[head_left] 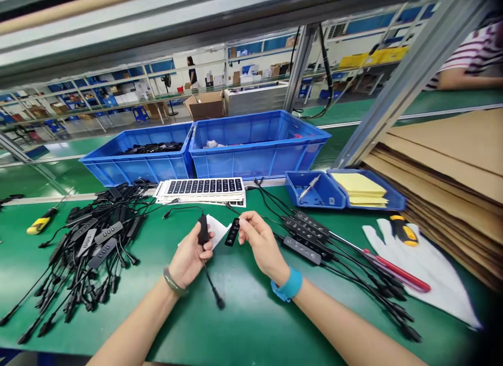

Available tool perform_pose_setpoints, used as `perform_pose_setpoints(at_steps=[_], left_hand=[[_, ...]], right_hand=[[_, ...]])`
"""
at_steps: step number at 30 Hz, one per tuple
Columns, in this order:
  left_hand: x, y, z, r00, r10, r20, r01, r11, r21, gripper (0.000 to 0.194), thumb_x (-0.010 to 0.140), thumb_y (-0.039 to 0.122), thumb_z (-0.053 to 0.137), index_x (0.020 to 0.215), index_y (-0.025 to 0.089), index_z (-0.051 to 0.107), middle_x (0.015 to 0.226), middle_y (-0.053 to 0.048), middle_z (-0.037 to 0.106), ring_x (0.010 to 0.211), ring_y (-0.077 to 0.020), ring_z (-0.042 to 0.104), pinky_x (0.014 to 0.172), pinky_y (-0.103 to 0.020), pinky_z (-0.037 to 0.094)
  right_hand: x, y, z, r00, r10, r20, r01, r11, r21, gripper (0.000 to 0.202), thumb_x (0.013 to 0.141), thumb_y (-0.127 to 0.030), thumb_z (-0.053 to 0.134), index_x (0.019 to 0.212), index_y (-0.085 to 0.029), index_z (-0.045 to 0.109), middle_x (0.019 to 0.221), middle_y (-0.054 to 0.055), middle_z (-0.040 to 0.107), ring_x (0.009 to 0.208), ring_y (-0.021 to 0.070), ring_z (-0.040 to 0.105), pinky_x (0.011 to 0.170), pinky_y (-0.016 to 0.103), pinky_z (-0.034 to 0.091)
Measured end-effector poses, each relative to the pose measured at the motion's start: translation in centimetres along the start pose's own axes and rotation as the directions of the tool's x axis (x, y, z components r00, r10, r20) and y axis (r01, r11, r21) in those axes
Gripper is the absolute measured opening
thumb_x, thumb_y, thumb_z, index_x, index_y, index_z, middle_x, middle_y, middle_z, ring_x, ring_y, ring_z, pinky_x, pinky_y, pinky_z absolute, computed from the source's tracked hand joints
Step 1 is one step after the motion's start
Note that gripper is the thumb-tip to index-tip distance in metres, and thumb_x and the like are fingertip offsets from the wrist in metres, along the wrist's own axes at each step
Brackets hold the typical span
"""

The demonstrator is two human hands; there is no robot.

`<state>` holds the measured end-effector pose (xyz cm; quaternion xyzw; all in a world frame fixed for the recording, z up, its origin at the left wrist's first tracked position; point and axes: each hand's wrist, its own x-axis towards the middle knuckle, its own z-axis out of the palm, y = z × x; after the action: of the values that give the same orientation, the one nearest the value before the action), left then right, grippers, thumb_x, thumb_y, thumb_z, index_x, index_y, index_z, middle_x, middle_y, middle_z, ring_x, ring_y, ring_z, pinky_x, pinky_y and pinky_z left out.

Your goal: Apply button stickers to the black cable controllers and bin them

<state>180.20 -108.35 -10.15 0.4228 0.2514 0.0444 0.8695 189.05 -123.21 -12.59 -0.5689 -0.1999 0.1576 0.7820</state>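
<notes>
Far left: a pile of cabled controllers (104, 250). The left hand (185, 262) has its fingers closed around a black inline controller (203, 230), long axis pointing away from the wearer. A white sheet (216, 227) lies just beside it. The black icon label (232, 233) is right of the controller, apart, roughly parallel, top leaning right. The right hand (262, 245), nearer the label, pinches its upper end between thumb and fingertips
</notes>
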Motion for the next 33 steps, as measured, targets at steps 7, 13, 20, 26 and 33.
perform_pose_setpoints(at_steps=[7,13,20,26,33], left_hand=[[-1.2,-2.8,-0.7,0.969,-0.007,0.247,-0.032,0.987,0.155,0.050,0.077,0.018,0.071,0.122,0.020,0.048,0.095,-0.006,0.062,0.073,-0.0131,0.063,0.064,-0.024,0.051],[-1.5,-3.4,-0.6,0.931,-0.032,0.363,-0.044,0.979,0.199,0.062,0.076,0.017,0.073,0.130,0.021,0.042,0.108,-0.012,0.064,0.090,-0.0235,0.067,0.078,-0.033,0.053],[-1.6,-3.3,-0.6,0.917,-0.075,0.393,0.007,0.985,0.170,0.064,0.074,0.015,0.075,0.130,0.019,0.044,0.106,-0.012,0.064,0.095,-0.0271,0.067,0.083,-0.037,0.051],[-1.7,-3.3,-0.6,0.921,-0.080,0.382,0.013,0.985,0.175,0.068,0.073,0.016,0.076,0.132,0.019,0.043,0.106,-0.014,0.066,0.095,-0.0277,0.067,0.084,-0.039,0.052],[-1.8,-3.2,-0.7,0.918,-0.079,0.388,0.012,0.985,0.172,0.068,0.073,0.018,0.077,0.132,0.020,0.044,0.107,-0.014,0.066,0.096,-0.0278,0.067,0.084,-0.039,0.052]], right_hand=[[-0.2,-0.4,0.4,0.999,0.040,0.005,-0.040,0.999,0.031,0.022,0.083,-0.039,0.063,0.085,-0.021,0.052,0.067,-0.005,0.047,0.051,0.0077,0.044,0.046,0.021,0.041],[-0.7,-0.5,0.7,0.995,0.056,0.083,-0.050,0.996,-0.069,0.024,0.079,-0.038,0.067,0.087,-0.020,0.052,0.072,-0.004,0.050,0.050,0.0074,0.048,0.041,0.019,0.044],[-0.9,-0.5,0.9,0.989,0.088,0.121,-0.077,0.993,-0.091,0.025,0.077,-0.037,0.069,0.087,-0.019,0.055,0.070,-0.004,0.051,0.049,0.0070,0.047,0.038,0.017,0.044],[-0.9,-0.4,0.9,0.988,0.099,0.115,-0.087,0.991,-0.106,0.026,0.077,-0.038,0.069,0.088,-0.019,0.055,0.071,-0.004,0.053,0.045,0.0057,0.047,0.037,0.017,0.043],[-1.0,-0.3,0.8,0.990,0.080,0.116,-0.067,0.991,-0.115,0.024,0.078,-0.036,0.068,0.088,-0.019,0.055,0.070,-0.004,0.052,0.046,0.0059,0.047,0.037,0.017,0.044]])
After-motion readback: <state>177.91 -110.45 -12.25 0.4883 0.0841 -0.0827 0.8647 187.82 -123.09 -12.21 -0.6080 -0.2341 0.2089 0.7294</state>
